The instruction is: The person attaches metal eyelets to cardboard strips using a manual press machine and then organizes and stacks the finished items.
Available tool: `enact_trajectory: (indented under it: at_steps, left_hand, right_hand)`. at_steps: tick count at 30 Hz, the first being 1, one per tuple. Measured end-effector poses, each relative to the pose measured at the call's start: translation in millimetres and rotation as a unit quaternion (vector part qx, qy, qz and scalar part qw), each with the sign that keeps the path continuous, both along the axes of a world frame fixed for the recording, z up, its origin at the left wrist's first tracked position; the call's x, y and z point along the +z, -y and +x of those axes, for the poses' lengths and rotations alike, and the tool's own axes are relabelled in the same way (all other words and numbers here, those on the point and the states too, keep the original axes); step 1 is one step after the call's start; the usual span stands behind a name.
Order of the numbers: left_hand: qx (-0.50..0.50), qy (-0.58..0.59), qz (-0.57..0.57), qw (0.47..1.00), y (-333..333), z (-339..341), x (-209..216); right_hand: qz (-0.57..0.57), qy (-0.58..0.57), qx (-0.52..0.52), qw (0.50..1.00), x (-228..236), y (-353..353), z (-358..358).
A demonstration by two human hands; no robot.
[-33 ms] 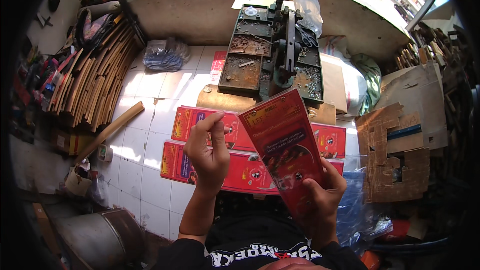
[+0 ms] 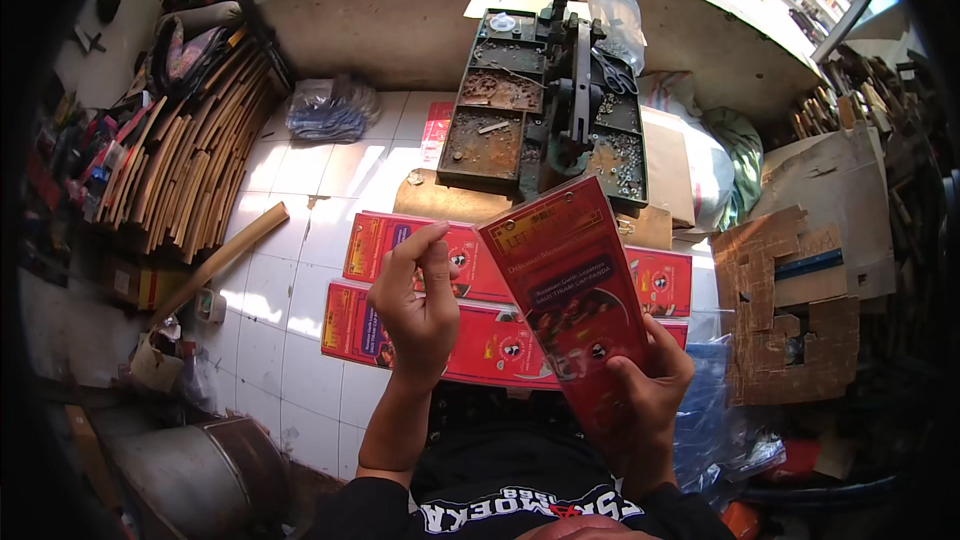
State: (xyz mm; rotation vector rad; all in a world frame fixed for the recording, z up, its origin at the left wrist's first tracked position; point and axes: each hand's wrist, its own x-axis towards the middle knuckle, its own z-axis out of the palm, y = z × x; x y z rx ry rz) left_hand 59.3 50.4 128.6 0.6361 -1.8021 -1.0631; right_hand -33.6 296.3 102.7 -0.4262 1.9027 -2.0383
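Right hand (image 2: 655,385), held card (image 2: 568,290) part-hiding sheets (image 2: 490,345), press (image 2: 580,90)

Head-worn downward fisheye view, dark rim perhaps unreadable

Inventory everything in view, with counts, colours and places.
Held card: at least one, red, in right hand
Laid-out cards: two rows, red, centre
Press: one, dark, top centre
Divided trays: two, dark, flanking press
Scissors: one pair, dark, right tray
Plastic bundle: one, greyish, upper left
Wooden strips: many, brown, left
Pole: one, tan, left
Cardboard pieces: several, brown, right
Sacks: two, white and green, upper right
Plastic film: count unclear, bluish, lower right
Drum: one, grey, lower left
Shirt: one, black, bottom centre
Left hand: one, bare, left of held card
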Motion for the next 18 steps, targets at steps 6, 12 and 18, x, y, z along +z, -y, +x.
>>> enact_trajectory:
  at_steps: [6, 12, 18]
  left_hand:
    - [-0.029, -0.020, 0.013, 0.999, 3, -10, -4]
    - [-0.060, -0.050, -0.109, 0.991, 5, -23, 8]
    - [-0.005, -0.005, -0.260, 0.966, 0, -25, 5]
  right_hand:
    - [-0.016, -0.031, 0.000, 0.999, -1, -2, -3]
    - [-0.017, -0.043, -0.009, 0.999, -1, -1, -3]
    - [0.063, -0.164, -0.014, 0.984, -4, -7, -5]
